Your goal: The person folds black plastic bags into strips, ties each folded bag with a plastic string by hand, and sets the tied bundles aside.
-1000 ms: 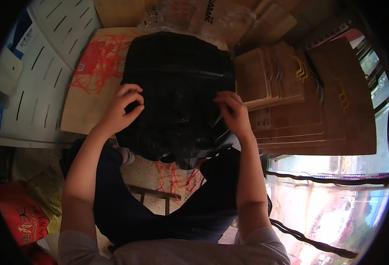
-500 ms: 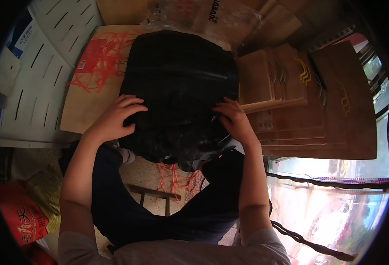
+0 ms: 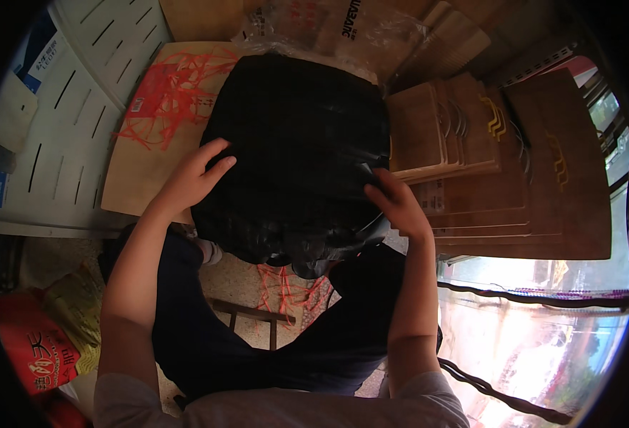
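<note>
A large black plastic bag [image 3: 293,135] lies spread in front of me, its crumpled near edge hanging between my knees. My left hand [image 3: 194,177] is at the bag's left edge, thumb and forefinger curled over the plastic and the other fingers mostly hidden. At the right edge, my right hand [image 3: 400,205] has its thumb and fingers closed on the bag, with a shiny fold beside the fingertips. Whatever lies beneath or inside the bag is hidden.
Tangled red plastic strips [image 3: 168,100] lie on a tan board at left, beside a slotted white metal panel [image 3: 64,121]. Brown boards with handles [image 3: 464,132] stack at right. Clear plastic wrap [image 3: 328,32] lies behind. A small stool frame [image 3: 246,311] stands between my legs.
Both hands have shifted from lying on the black bag with spread fingers to its side edges, fingers now curled on the plastic. The right hand has moved slightly right and nearer me.
</note>
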Demonstrator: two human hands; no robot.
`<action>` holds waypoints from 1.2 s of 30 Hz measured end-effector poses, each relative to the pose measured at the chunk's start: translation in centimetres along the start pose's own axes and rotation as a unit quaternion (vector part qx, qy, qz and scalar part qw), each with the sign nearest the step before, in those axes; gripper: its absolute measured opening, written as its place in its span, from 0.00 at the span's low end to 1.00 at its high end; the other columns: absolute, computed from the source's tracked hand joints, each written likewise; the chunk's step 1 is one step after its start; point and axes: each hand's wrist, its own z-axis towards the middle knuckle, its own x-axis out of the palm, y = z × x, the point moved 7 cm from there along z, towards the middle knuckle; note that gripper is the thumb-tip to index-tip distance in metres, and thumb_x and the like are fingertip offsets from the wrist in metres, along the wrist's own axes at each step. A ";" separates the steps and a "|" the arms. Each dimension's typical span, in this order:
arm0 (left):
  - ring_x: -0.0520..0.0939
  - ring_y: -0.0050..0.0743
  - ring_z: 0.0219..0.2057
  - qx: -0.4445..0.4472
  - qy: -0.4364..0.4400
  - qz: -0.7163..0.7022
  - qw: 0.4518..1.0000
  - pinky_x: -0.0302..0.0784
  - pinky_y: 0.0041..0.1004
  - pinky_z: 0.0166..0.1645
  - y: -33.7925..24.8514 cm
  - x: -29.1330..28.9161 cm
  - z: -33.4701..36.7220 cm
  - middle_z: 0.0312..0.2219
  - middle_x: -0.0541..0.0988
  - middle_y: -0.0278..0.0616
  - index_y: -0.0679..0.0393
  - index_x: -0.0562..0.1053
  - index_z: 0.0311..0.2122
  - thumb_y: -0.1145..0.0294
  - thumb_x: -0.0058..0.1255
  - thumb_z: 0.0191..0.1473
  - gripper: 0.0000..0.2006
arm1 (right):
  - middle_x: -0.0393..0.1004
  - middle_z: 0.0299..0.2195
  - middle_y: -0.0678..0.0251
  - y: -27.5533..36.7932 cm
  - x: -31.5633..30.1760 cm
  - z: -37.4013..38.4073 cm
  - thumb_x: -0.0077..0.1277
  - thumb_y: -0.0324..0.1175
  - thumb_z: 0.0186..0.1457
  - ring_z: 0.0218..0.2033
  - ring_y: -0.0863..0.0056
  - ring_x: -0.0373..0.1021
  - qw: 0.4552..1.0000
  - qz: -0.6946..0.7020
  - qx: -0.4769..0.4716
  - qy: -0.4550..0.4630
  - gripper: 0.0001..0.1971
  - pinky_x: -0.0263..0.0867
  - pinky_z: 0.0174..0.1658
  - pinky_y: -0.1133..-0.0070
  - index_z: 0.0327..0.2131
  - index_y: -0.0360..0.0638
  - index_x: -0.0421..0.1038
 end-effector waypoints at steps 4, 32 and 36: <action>0.78 0.34 0.35 -0.105 0.064 0.016 0.992 0.72 0.33 0.40 1.5 1.9 2.1 0.37 0.76 0.46 0.60 0.69 0.46 0.64 0.50 0.59 0.14 | 0.75 0.39 0.52 -0.6 0.6 0.9 0.54 0.33 0.55 0.42 0.62 0.73 0.998 -0.010 -0.024 -0.062 0.22 0.66 0.46 0.73 0.52 0.40 0.64; 0.78 0.42 0.45 0.130 0.027 0.177 0.975 0.75 0.35 0.49 -6.9 6.9 2.6 0.44 0.77 0.43 0.55 0.70 0.52 0.80 0.54 0.44 0.26 | 0.78 0.36 0.59 -4.7 -1.8 0.9 0.42 0.64 0.56 0.38 0.60 0.75 0.882 0.292 0.361 -0.078 0.35 0.71 0.45 0.67 0.43 0.34 0.70; 0.78 0.41 0.45 0.115 0.060 0.182 0.975 0.75 0.34 0.50 -7.5 5.9 1.0 0.44 0.77 0.43 0.56 0.70 0.52 0.81 0.54 0.43 0.26 | 0.74 0.46 0.58 1.1 -0.2 2.4 0.44 0.60 0.57 0.48 0.62 0.70 0.893 0.392 0.183 -0.122 0.35 0.66 0.52 0.65 0.50 0.34 0.65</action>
